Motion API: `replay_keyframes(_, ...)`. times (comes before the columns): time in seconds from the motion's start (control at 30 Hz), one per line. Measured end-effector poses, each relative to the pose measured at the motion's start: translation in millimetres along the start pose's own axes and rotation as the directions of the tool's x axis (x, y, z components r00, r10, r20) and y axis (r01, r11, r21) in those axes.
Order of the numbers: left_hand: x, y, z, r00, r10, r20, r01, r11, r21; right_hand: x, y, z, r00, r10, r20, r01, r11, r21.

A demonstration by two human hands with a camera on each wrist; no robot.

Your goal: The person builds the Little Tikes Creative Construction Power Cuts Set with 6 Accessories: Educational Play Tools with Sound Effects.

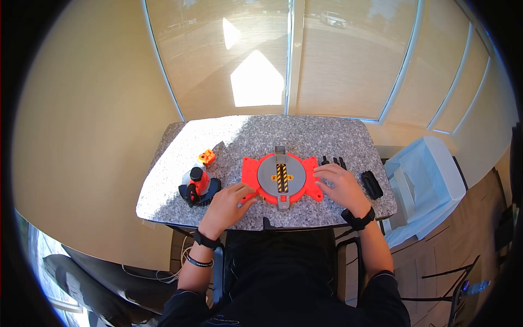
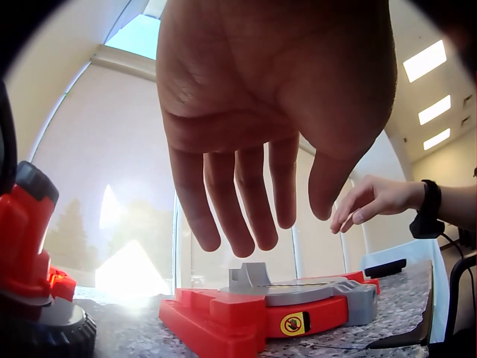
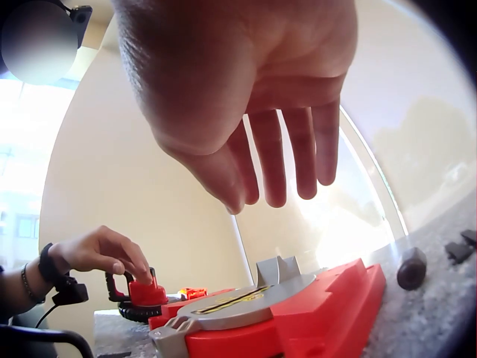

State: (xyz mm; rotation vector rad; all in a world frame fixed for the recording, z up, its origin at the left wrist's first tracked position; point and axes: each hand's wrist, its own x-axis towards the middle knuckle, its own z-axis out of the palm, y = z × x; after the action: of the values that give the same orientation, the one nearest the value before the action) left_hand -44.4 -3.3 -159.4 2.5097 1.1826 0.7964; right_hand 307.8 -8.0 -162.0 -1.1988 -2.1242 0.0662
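A red toy base [image 1: 250,173] with a round grey turntable [image 1: 267,180] lies flat on the granite-patterned table. Black and yellow stripes run down the turntable's middle, and a grey upright bracket [image 2: 253,276] stands at its far edge. Above the base's left side is my left hand [image 1: 225,207], fingers relaxed and holding nothing. My right hand [image 1: 343,188] hovers over the right side, its fingers loosely bent, also holding nothing. In both wrist views a gap shows between the fingertips and the base. A warning sticker [image 2: 294,324] marks the base's red side.
Left of the base stands a red and black toy saw part [image 1: 199,184], with a small orange and yellow piece [image 1: 206,157] behind it. Several black pieces [image 1: 335,162] and a black oblong piece [image 1: 372,185] lie right. A blue-lined bin [image 1: 436,180] stands beside the table.
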Motion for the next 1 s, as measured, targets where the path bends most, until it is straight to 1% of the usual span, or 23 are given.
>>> replay_keyframes(0.13,-0.3,2.5,-0.9,0.998,-0.019,-0.055,0.018,1.0,-0.014,1.1,-5.1,5.7,1.0,0.005,0.018,-0.006,1.0,0.012)
replay_keyframes(0.17,-0.8,2.5,-0.8,0.998,-0.019,-0.055,0.018,1.0,-0.014,1.8,-7.4,5.8,1.0,-0.012,0.029,0.011,1.0,0.008)
replay_keyframes(0.23,-2.4,2.1,-0.8,0.995,-0.016,-0.1,0.016,1.0,0.003,2.5,-9.9,7.1,0.999,-0.028,0.039,0.028,1.0,0.006)
replay_keyframes(0.4,-3.6,-1.4,2.7,0.993,-0.012,-0.114,0.013,1.0,0.004,2.1,-6.3,13.7,0.997,-0.071,0.042,0.07,0.997,0.022)
replay_keyframes(0.53,-2.6,1.1,3.3,0.996,-0.019,-0.092,0.018,1.0,-0.009,-0.8,-2.3,18.3,0.998,-0.049,0.042,0.048,0.998,0.031)
replay_keyframes(0.6,-0.7,1.5,5.0,0.996,-0.011,-0.084,0.009,1.0,-0.017,-4.0,5.6,21.3,0.999,0.046,0.002,-0.046,0.999,0.013)
replay_keyframes(0.77,6.1,2.9,9.3,0.998,0.004,-0.056,-0.006,1.0,-0.026,-1.3,31.5,15.8,0.992,0.116,-0.052,-0.118,0.993,-0.024)
replay_keyframes(0.83,9.6,3.6,11.0,0.997,0.049,-0.06,-0.049,0.999,0.005,0.0,41.9,12.7,0.987,0.144,-0.076,-0.147,0.988,-0.042)
replay_keyframes(0.87,11.3,3.5,12.5,0.997,0.05,-0.06,-0.05,0.999,0.005,-0.2,49.3,13.3,0.981,0.171,-0.089,-0.176,0.983,-0.05)
replay_keyframes(0.93,14.1,2.3,17.0,0.999,0.046,-0.028,-0.047,0.998,-0.03,0.0,60.3,14.3,0.975,0.198,-0.102,-0.205,0.977,-0.059)
replay_keyframes(1.0,16.7,-1.4,23.0,0.998,0.062,-0.031,-0.063,0.998,-0.031,1.6,69.4,16.0,0.956,0.281,-0.084,-0.284,0.958,-0.03)
